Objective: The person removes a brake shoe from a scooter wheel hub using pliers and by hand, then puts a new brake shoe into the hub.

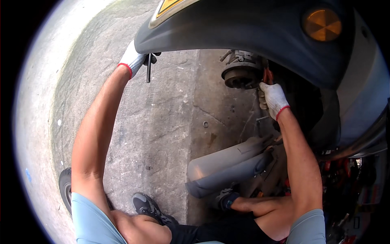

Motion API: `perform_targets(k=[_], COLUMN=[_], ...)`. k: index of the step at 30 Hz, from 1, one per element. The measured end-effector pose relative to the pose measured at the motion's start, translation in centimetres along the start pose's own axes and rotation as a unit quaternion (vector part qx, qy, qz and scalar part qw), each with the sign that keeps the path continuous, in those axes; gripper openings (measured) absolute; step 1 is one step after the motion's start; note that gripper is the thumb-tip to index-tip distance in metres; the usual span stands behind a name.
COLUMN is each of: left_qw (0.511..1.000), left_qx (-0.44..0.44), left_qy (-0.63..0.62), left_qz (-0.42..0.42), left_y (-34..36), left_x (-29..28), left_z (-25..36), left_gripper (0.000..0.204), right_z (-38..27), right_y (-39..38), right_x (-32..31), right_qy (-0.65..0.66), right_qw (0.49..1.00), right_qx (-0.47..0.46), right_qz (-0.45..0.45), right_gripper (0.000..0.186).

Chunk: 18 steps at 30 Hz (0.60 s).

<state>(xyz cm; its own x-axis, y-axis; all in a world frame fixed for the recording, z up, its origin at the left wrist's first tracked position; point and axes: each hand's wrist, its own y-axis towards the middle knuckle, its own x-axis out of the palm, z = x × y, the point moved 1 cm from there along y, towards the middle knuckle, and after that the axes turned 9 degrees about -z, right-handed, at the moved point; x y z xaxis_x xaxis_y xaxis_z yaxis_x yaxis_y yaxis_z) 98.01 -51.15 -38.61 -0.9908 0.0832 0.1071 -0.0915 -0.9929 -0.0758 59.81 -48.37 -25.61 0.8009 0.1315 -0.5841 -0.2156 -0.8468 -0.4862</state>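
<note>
My left hand (133, 60), in a white glove with a red cuff, is raised to the left end of a dark grey rear fender (239, 30). Its fingers are mostly hidden behind the fender, so its grip cannot be made out. Beside it a black rod (148, 71) hangs down. My right hand (273, 98), gloved the same way, is closed around a red-handled tool (267, 76) that looks like pliers. Just left of this tool is a round, dirty metal hub (242, 75) under the fender. The tool's tip lies in shadow.
A grey exhaust muffler (227, 160) slants below my right hand. A small ring (205, 124) lies on the concrete floor (162, 134). An orange reflector (322, 25) sits on the fender. A tyre (65, 189) is at far left, and red items (349, 183) crowd the lower right.
</note>
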Motion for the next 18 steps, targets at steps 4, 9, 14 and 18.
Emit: perform_targets(k=[4,9,14,18], left_qw=[0.907,0.859,0.969,0.991], left_qx=[0.207,0.24,0.125,-0.097], left_qy=[0.36,0.451,0.208,-0.068], left_qz=[0.07,0.045,0.051,-0.062], left_y=[-1.5,-2.1,0.1,0.7], left_x=[-1.2,-1.4,-0.9,-1.0], left_z=[-2.7,-1.7,-3.1,-0.9], left_gripper=[0.028,0.022,0.02,0.025], right_z=[-0.1,-0.2,-0.3,-0.4], right_y=[-0.1,-0.3,0.0,-0.3], right_x=[0.3,0.0,0.2,0.0], right_qy=[0.035,0.04,-0.007,0.009], right_qw=[0.999,0.999,1.0,1.0], right_qx=[0.001,-0.004,-0.012,-0.008], right_qz=[-0.026,-0.038,0.006,-0.022], right_gripper=[0.016,0.017,0.015,0.015])
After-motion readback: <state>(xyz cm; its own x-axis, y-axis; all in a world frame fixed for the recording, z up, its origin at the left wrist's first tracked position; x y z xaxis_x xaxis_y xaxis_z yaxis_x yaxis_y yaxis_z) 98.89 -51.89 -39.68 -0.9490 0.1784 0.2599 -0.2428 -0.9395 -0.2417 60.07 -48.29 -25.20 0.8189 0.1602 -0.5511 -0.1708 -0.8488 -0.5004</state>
